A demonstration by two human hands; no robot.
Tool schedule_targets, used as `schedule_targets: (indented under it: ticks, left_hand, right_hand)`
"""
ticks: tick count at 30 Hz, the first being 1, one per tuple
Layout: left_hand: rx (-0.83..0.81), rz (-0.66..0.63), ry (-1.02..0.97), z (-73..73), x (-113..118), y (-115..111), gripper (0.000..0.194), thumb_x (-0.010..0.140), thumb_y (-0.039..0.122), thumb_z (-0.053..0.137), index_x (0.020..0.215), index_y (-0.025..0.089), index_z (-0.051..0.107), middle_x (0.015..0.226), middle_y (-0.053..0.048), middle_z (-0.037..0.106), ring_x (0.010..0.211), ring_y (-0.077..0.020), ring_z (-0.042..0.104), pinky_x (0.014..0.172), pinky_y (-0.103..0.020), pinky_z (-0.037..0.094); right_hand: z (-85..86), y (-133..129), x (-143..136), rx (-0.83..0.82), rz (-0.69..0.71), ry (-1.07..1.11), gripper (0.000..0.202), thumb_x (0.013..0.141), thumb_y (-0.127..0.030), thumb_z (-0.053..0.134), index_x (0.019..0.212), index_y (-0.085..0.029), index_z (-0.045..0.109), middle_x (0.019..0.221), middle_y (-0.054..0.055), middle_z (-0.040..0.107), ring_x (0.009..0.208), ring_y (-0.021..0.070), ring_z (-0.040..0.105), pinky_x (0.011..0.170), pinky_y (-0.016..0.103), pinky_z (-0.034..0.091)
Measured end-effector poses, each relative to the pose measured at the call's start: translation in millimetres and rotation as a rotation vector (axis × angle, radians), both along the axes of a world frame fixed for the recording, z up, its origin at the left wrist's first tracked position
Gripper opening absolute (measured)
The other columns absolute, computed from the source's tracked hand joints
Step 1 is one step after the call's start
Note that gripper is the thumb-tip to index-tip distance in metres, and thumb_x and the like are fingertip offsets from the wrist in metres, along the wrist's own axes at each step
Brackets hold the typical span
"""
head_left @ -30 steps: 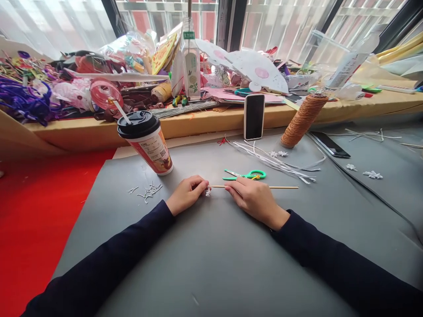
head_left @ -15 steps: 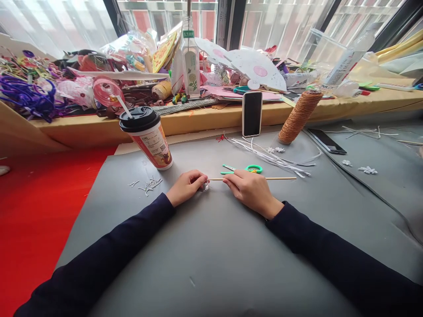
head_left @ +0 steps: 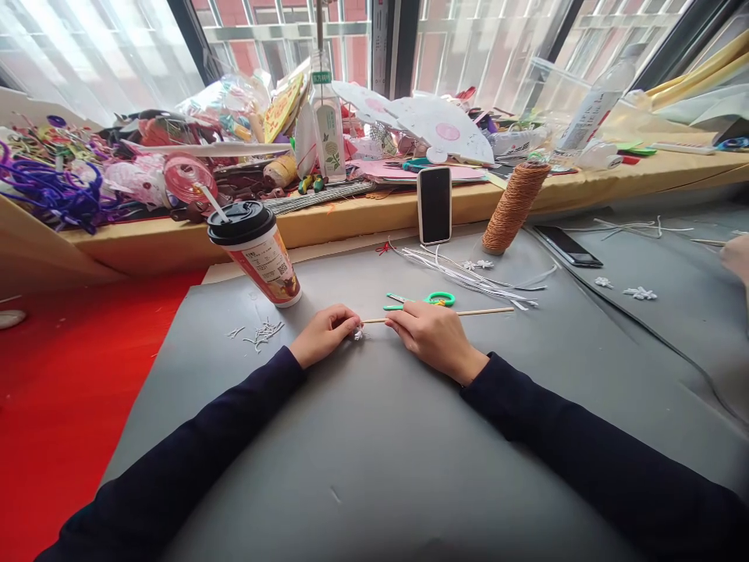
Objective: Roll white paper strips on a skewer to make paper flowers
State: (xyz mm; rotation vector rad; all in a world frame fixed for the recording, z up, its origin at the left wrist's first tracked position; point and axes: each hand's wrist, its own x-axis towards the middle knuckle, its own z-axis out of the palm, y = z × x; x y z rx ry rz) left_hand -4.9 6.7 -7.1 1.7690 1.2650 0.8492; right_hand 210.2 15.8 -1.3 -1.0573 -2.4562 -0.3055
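Observation:
A thin wooden stick [head_left: 485, 312] lies level across the grey tabletop, gripped by my right hand [head_left: 436, 336] near its middle. My left hand [head_left: 328, 334] is closed at the stick's left tip, pinching a small white cord piece [head_left: 359, 333] that hangs below the thumb. Its fingers partly hide that piece. Just behind my right hand rest green-handled scissors [head_left: 438, 299], their blades pointing left. Short white cord clippings [head_left: 264, 333] lie to the left of my left hand. Beyond the scissors, long white cords [head_left: 468, 273] are spread in a loose bundle.
A lidded paper cup [head_left: 263, 257] with a straw stands back left. A phone [head_left: 434, 204] leans upright by a brown twine spool [head_left: 515, 207]; another phone [head_left: 567, 246] lies flat. Small white flowers [head_left: 640, 293] sit right. Another person's hand [head_left: 738, 256] shows at the right edge. Craft materials crowd the sill.
The view has shifted slightly, so the table things sit a little left. Another person's hand has come in at the right edge. My hands keep their hold, with little movement.

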Motion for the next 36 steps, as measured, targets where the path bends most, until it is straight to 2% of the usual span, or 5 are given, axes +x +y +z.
schedule_targets:
  ticks: [15, 28, 33, 36]
  left_hand:
    - [-0.001, 0.001, 0.030, 5.7, 0.7, -2.3, 0.025, 0.077, 0.036, 0.048, 0.076, 0.013, 0.058, 0.074, -0.003, 0.058, 0.065, -0.0113, 0.051, 0.064, -0.023, 0.042]
    - [0.000, -0.022, 0.010, 1.2, -1.2, -0.3, 0.027, 0.075, 0.039, 0.050, 0.077, 0.013, 0.057, 0.071, -0.003, 0.058, 0.063, -0.0108, 0.051, 0.060, -0.023, 0.042]
    - [-0.002, 0.031, 0.041, 2.1, 0.2, 8.4, 0.028, 0.077, 0.039, 0.047, 0.081, 0.013, 0.057, 0.067, -0.002, 0.057, 0.054, -0.0084, 0.049, 0.053, -0.021, 0.042]
    - [0.064, 0.051, 0.085, 2.8, 1.9, 14.0, 0.029, 0.079, 0.038, 0.044, 0.085, 0.013, 0.059, 0.076, -0.003, 0.056, 0.046, -0.0055, 0.046, 0.048, -0.021, 0.042]
  right_hand:
    - [0.3, -0.9, -0.4, 0.006, 0.025, 0.017, 0.028, 0.089, -0.031, 0.032, 0.092, -0.021, 0.059, 0.076, 0.003, 0.057, 0.071, 0.0131, 0.049, 0.061, 0.026, 0.025]
    - [-3.5, 3.4, -0.6, -0.108, 0.028, 0.126, 0.026, 0.088, -0.032, 0.036, 0.088, -0.023, 0.060, 0.078, 0.001, 0.058, 0.075, 0.0121, 0.050, 0.061, 0.024, 0.027]
    - [-3.0, 14.9, -2.6, -0.041, 0.017, 0.108, 0.027, 0.088, -0.032, 0.035, 0.087, -0.022, 0.060, 0.076, 0.002, 0.056, 0.073, 0.0121, 0.047, 0.060, 0.025, 0.025]
    - [-1.6, 22.8, -2.3, 0.009, -0.010, 0.081, 0.027, 0.088, -0.032, 0.035, 0.086, -0.022, 0.060, 0.074, 0.002, 0.054, 0.071, 0.0122, 0.045, 0.060, 0.025, 0.024]
